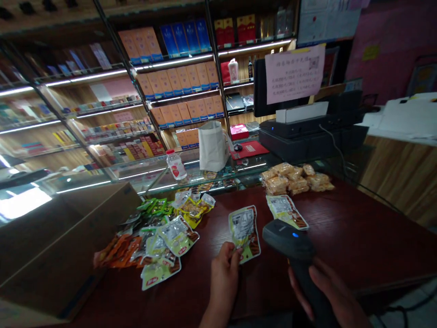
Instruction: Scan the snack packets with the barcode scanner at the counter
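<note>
My left hand point(224, 273) pinches the lower edge of a small snack packet point(244, 232), its printed back facing up over the dark red counter point(358, 237). My right hand point(329, 291) is wrapped round the handle of a black barcode scanner point(288, 239) with a blue light on its head. The scanner's head sits just right of the held packet. Another packet point(286, 211) lies flat beyond the scanner.
A heap of mixed snack packets point(160, 232) lies at left beside a cardboard box point(58, 246). Yellow wrapped snacks point(295, 178) are piled at the back. A glass case carries a water bottle point(176, 165) and a white bag point(213, 146). A till screen point(290, 86) stands at right.
</note>
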`<state>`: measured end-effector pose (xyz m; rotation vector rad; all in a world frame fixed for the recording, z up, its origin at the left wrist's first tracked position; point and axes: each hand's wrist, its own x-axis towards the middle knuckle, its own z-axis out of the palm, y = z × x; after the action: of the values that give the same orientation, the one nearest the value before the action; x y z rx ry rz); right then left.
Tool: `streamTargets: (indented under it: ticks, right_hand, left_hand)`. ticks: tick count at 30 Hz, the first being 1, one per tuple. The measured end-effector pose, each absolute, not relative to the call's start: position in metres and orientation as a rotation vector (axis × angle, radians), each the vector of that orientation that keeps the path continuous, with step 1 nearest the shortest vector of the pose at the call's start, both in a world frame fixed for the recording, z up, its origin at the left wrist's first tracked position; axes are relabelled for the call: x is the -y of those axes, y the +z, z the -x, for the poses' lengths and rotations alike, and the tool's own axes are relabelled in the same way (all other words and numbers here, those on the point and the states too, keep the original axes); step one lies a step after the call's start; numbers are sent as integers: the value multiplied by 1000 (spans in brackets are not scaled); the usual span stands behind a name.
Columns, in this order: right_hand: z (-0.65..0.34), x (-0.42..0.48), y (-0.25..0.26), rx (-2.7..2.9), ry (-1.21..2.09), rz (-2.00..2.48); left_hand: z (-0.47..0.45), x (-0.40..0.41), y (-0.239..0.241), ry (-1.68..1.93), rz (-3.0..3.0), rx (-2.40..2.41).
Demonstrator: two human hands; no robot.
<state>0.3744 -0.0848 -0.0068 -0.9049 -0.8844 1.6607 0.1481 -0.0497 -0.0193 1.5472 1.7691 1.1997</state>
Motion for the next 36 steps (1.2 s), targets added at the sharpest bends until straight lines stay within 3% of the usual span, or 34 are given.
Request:
streamTargets:
  ticks: [21,29,36]
  right_hand:
    - [-367,92,8,974,1701,870]
    - [-378,98,17,976,1546,888]
    - [-406,108,35,854,1455,866]
  left_hand:
    - [-143,48,-27,1152,-1696,-1839]
    - [-145,48,-23,1188,-1682,-1812]
    - [-184,40,-21,1189,-1292,-1449]
